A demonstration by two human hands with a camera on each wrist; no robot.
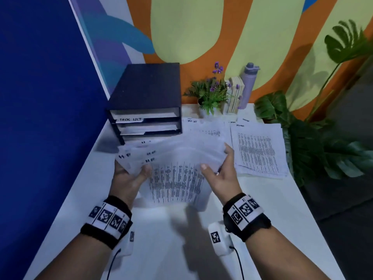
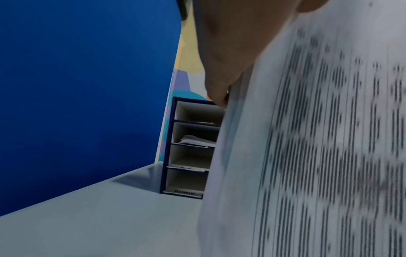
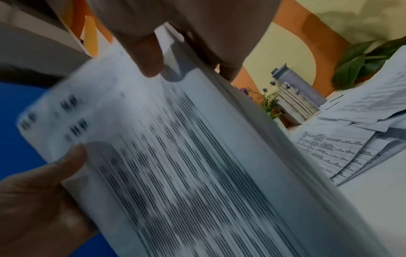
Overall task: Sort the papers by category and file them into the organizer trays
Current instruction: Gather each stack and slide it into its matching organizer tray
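Above the white table [image 1: 262, 199], both hands — left hand [image 1: 129, 178], right hand [image 1: 222, 174] — grip a blurred, seemingly fanned paper stack [image 1: 175, 170].

A fanned stack of printed sheets [image 1: 173, 174] is held above the white table, its pages blurred, with dense columns of text and handwritten headings at the upper-left corners. More sheets [image 1: 260, 150] headed "ADMIN" lie loosely overlapped at the right. The dark organizer [image 1: 145, 102] stands upright at the back left; one tray reads "TASK LIST".
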